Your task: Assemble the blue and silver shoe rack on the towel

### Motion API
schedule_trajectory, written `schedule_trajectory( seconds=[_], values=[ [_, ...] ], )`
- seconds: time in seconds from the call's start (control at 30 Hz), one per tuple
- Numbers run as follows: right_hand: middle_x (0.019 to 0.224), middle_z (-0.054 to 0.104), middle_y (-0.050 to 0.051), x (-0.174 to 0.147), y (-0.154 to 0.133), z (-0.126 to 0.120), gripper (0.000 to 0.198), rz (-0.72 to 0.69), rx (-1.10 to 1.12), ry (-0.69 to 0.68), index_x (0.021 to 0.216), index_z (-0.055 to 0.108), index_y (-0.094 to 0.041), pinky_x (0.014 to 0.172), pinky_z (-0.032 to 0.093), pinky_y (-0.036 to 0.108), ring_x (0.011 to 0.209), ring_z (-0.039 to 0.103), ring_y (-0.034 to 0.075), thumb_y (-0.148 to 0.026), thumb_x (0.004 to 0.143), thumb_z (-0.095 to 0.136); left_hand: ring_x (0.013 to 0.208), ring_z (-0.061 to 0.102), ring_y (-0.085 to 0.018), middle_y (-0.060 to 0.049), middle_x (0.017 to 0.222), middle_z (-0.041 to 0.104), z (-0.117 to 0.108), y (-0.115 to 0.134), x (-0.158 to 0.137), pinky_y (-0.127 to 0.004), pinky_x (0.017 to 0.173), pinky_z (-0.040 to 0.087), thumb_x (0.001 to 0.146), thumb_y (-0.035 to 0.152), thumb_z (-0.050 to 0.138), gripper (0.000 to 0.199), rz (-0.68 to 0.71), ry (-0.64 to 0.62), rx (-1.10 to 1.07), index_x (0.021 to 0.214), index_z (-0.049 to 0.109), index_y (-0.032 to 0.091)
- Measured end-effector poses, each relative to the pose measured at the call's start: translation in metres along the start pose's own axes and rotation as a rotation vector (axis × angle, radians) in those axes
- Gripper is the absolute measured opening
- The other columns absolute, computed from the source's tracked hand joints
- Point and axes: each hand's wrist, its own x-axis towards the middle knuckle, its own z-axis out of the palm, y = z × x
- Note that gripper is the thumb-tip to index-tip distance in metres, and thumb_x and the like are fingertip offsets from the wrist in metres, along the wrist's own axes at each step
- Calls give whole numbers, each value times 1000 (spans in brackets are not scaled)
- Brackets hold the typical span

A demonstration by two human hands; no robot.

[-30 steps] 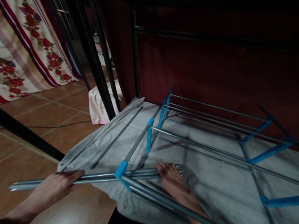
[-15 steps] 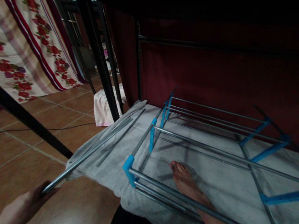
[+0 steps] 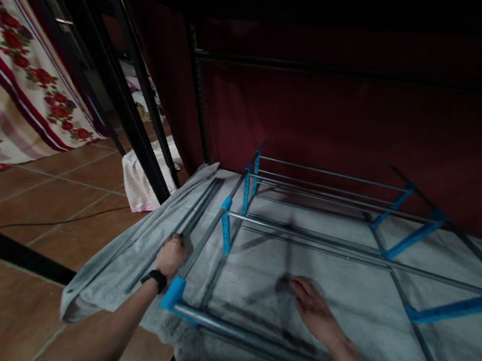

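Note:
My left hand [image 3: 171, 254], with a dark band at the wrist, is closed around metal tubes [image 3: 194, 216] on the grey blanket. The tubes lie side by side, just left of a rack frame [image 3: 289, 352] made of metal tubes and blue plastic joints. A blue corner joint [image 3: 173, 293] is close to my left wrist. My right hand [image 3: 315, 311] reaches in beneath the frame's front tube, low over the grey blanket [image 3: 263, 278]. Its fingers are stretched out, and I see nothing held in them. A dark shadow falls by its fingertips.
Black metal posts [image 3: 128, 89] stand at the left, and a dark bar [image 3: 5, 247] crosses the lower left. A dark red cloth [image 3: 342, 117] hangs behind the rack. A flowered curtain [image 3: 28, 75] and a pale cloth [image 3: 144, 176] are beyond the tiled floor [image 3: 64, 204].
My left hand has moved from the lower left onto the blanket, bringing its tube beside the others. My right hand stays inside the rack frame. The view has shifted slightly.

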Motion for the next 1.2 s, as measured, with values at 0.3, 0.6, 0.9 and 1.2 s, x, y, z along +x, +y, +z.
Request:
schedule_trajectory(
  seconds=[0.3, 0.6, 0.9, 1.2],
  values=[
    [147, 54, 14, 44, 35, -13, 50, 88, 115, 88, 143, 53, -18, 112, 48, 45, 137, 51, 23, -15, 96, 37, 118, 58, -42, -27, 128, 58, 27, -16, -11, -54, 95, 47, 97, 43, 46, 58, 135, 191, 292, 141, 49, 6],
    [148, 56, 15, 99, 62, -7, 52, 271, 54, 59, 143, 56, -16, 119, 35, 50, 142, 46, 27, -14, 95, 37, 135, 47, -38, -20, 147, 50, 44, 11, -41, -59, 113, 34, 99, 35, 47, 52, 468, 341, 131, 149, 47, 19],
    [122, 69, 12, 124, 59, -17, 42, 277, 15, -107, 123, 65, -17, 104, 47, 39, 114, 61, 22, -7, 95, 36, 133, 50, -37, -18, 143, 49, 55, -5, -43, -59, 110, 45, 99, 39, 44, 42, 603, 265, -93, 133, 59, 20],
    [137, 63, 14, 113, 39, -43, 58, 155, -24, -73, 143, 53, -19, 109, 45, 42, 127, 58, 24, 0, 91, 35, 135, 52, -29, -10, 147, 47, 57, 5, -45, -53, 117, 44, 100, 39, 45, 39, 640, 146, -326, 134, 59, 25]
  ],
)
